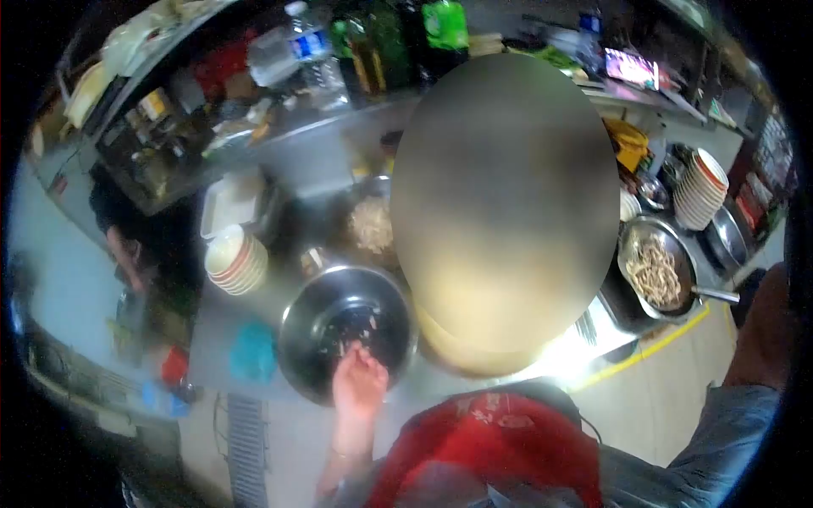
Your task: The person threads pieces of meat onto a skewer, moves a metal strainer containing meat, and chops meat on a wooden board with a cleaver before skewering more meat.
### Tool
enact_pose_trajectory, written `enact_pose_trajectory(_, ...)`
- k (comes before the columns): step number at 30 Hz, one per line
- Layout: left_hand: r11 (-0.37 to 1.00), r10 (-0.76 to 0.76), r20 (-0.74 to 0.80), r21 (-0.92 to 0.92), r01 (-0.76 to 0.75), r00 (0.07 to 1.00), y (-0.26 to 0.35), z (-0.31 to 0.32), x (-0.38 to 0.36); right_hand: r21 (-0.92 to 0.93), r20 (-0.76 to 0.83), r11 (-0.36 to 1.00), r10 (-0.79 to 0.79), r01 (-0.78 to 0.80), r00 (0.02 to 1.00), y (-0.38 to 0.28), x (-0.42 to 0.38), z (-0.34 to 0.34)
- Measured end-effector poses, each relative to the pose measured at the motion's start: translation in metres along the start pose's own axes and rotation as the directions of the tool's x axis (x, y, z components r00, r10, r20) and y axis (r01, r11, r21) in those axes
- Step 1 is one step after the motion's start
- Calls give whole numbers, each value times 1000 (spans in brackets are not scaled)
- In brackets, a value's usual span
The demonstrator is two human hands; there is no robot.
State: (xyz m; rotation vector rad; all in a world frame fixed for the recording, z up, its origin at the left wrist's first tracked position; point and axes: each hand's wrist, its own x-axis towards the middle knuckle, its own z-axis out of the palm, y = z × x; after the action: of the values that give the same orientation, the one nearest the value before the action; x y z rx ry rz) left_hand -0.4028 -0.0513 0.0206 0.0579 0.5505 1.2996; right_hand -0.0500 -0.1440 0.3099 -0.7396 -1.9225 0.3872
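Observation:
My left hand reaches over the near rim of a large steel bowl. The palm is turned up and the fingers are loosely bent, with nothing clearly visible in them. A few pale food scraps lie at the bottom of the bowl, close to my fingertips. My right forearm shows at the right edge; the right hand is out of sight. A large blurred oval covers the middle of the view and hides what is there.
Stacked bowls and a teal cloth-like item sit left. Behind is a heap of pale food. At right stand a pan of brownish strips and more stacked bowls. Bottles line the shelf. Another person's arm shows far left.

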Motion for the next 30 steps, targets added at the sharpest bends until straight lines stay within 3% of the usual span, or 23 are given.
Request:
enact_pose_trajectory(2, 999, 38, -11, -16, -39, 999, -6, 10, 3, -17, -6, 1000, 18, -18, 1000, 2, -4, -9)
enact_pose_trajectory(3, 998, 63, -87, 7, -63, 994, -12, 22, -4, -42, -4, 999, 13, -13, 1000, 2, -7, -12)
enact_pose_trajectory(7, 997, 15, 12, 78, -16, 1000, -16, 16, 0, -85, 12, 996, 29, -28, 1000, 9, -22, -19)
enact_pose_trajectory(9, 998, 60, -118, 32, -57, 991, -20, 5, 2, -124, 23, 992, 36, -33, 999, 13, -24, -24)
enact_pose_trajectory(10, 999, 19, -34, 28, -18, 999, -21, 4, 0, -140, 26, 989, 49, -45, 998, 14, -25, -26)
enact_pose_trajectory(15, 998, 40, -185, 50, -31, 982, -39, -16, -6, -192, 29, 979, 72, -65, 997, 17, -25, -41)
enact_pose_trajectory(16, 999, -21, -176, 42, 29, 984, -41, 3, -12, -209, 35, 977, 63, -54, 997, 15, -25, -44)
enact_pose_trajectory(19, 995, 36, -230, 101, -13, 972, -52, -5, -2, -227, 16, 974, 25, -20, 1000, 12, -21, -51)
enact_pose_trajectory(22, 999, -33, -128, 34, 37, 991, -62, 5, 2, -214, -25, 977, -31, 25, 999, 1, -4, -61)
enact_pose_trajectory(26, 981, -192, -102, -5, 192, 976, -77, 3, 19, -83, -82, 991, -107, 101, 991, -5, 2, -65)
enact_pose_trajectory(30, 977, -206, -89, 38, 210, 975, -91, 10, 35, 288, 2, 954, -88, 84, 996, 14, -21, -36)
